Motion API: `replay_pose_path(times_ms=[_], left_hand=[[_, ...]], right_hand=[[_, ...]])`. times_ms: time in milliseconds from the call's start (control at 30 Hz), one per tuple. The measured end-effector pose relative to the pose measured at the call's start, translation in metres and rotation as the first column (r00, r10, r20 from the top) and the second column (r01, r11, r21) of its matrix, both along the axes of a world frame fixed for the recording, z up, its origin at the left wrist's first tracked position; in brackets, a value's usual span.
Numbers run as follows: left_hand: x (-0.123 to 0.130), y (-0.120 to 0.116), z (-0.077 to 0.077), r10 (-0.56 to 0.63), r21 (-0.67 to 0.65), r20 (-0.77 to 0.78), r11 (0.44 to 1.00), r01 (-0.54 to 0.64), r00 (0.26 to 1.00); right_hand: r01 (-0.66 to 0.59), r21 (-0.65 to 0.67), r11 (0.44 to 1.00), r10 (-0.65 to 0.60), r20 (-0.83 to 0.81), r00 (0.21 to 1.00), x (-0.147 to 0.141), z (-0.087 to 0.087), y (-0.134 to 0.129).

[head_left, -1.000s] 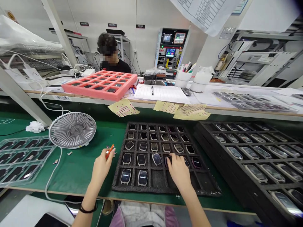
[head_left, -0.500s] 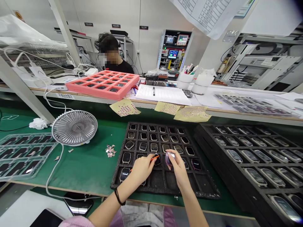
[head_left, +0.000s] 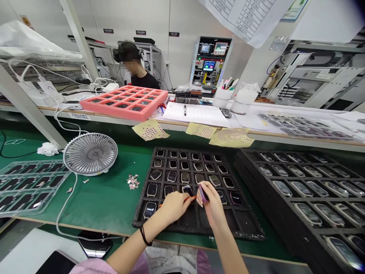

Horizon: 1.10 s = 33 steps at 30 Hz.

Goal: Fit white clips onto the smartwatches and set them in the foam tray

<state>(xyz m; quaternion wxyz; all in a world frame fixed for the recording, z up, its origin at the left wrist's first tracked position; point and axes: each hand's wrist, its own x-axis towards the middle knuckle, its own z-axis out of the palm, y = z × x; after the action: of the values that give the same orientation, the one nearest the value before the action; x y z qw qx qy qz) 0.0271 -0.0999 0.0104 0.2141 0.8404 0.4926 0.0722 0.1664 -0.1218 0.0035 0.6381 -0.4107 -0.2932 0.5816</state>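
Observation:
My left hand is closed around a thin orange tool, whose tip points right toward my other hand. In my right hand, a purple-framed watch case is gripped between thumb and fingers, tilted on edge. Both hands are over a black foam tray with rows of square watch faces in its compartments. A watch with a lit screen lies in the near left compartment. A purple watch rests in the tray right of my right hand.
A second black foam tray of watches stands at the right. To the left are a round fan, paper scraps and a clear tray. A pink foam tray sits on the shelf. Beyond it, a person looks down.
The watch case in my right hand has turned from face-up to on edge. My left hand has moved slightly right and down, bringing the orange tool's tip nearer the case.

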Motion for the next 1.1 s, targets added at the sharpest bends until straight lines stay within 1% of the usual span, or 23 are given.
replay_pose_path(times_ms=[33,100,167,200,267,333,367,433,467,533,567,633,700,767,933,1000,1100], left_hand=[[0.001,0.000,0.001,0.002,0.000,0.017,1.000,-0.002,1.000],[0.002,0.000,0.001,0.072,0.022,0.040,0.997,-0.073,0.997],[0.003,0.001,0.000,0.133,0.036,0.025,0.990,-0.134,0.991],[0.002,0.002,-0.001,0.141,0.035,0.005,0.989,-0.141,0.990],[0.001,0.004,-0.002,0.116,0.017,-0.030,0.993,-0.115,0.993],[0.000,0.005,-0.001,0.080,-0.005,-0.011,0.997,-0.080,0.997],[-0.001,0.004,0.001,0.072,-0.014,0.032,0.997,-0.071,0.997],[-0.003,0.001,0.005,0.077,-0.045,0.193,0.997,-0.069,0.978],[-0.004,-0.001,0.008,0.082,-0.079,0.296,0.995,-0.062,0.952],[-0.006,-0.005,0.014,0.084,-0.180,0.483,0.984,0.005,0.871],[-0.006,-0.007,0.016,0.084,-0.233,0.553,0.971,0.057,0.829],[-0.006,-0.009,0.019,0.097,-0.323,0.639,0.934,0.152,0.763],[-0.005,-0.011,0.019,0.124,-0.383,0.677,0.901,0.203,0.726],[-0.005,-0.011,0.016,0.144,-0.413,0.694,0.882,0.227,0.705],[-0.006,-0.011,0.013,0.160,-0.423,0.715,0.874,0.240,0.681],[-0.008,-0.011,0.014,0.164,-0.427,0.714,0.873,0.238,0.681],[-0.009,-0.012,0.017,0.168,-0.443,0.699,0.865,0.236,0.696]], right_hand=[[0.005,0.002,1.000,-0.005,0.002,1.000,0.001,0.000,0.000],[0.019,0.005,1.000,-0.019,0.009,1.000,0.003,-0.001,0.000],[0.028,0.004,1.000,-0.028,0.017,0.999,0.005,-0.002,0.000],[0.028,0.002,1.000,-0.028,0.020,0.999,0.005,-0.002,0.000],[0.023,0.000,1.000,-0.023,0.017,1.000,0.006,-0.003,0.000],[0.021,-0.002,1.000,-0.021,0.008,1.000,0.006,-0.004,0.001],[0.024,-0.003,1.000,-0.024,0.001,1.000,0.005,-0.004,0.001],[0.032,-0.003,0.999,-0.032,-0.020,0.999,0.004,-0.003,0.002],[0.032,-0.003,0.999,-0.032,-0.034,0.999,0.003,-0.002,0.002],[0.021,0.000,1.000,-0.021,-0.068,0.997,0.001,0.001,0.002],[0.013,0.002,1.000,-0.013,-0.087,0.996,-0.001,0.002,0.002],[0.003,0.007,1.000,-0.002,-0.112,0.994,-0.003,0.004,0.002],[-0.001,0.011,1.000,0.002,-0.110,0.994,-0.006,0.005,0.002],[-0.007,0.018,1.000,0.009,-0.093,0.996,-0.008,0.005,0.002],[-0.013,0.031,0.999,0.017,-0.137,0.990,-0.011,0.004,0.000],[-0.013,0.031,0.999,0.018,-0.152,0.988,-0.011,0.004,0.000],[-0.036,0.039,0.999,0.041,-0.131,0.990,-0.011,0.006,-0.001]])
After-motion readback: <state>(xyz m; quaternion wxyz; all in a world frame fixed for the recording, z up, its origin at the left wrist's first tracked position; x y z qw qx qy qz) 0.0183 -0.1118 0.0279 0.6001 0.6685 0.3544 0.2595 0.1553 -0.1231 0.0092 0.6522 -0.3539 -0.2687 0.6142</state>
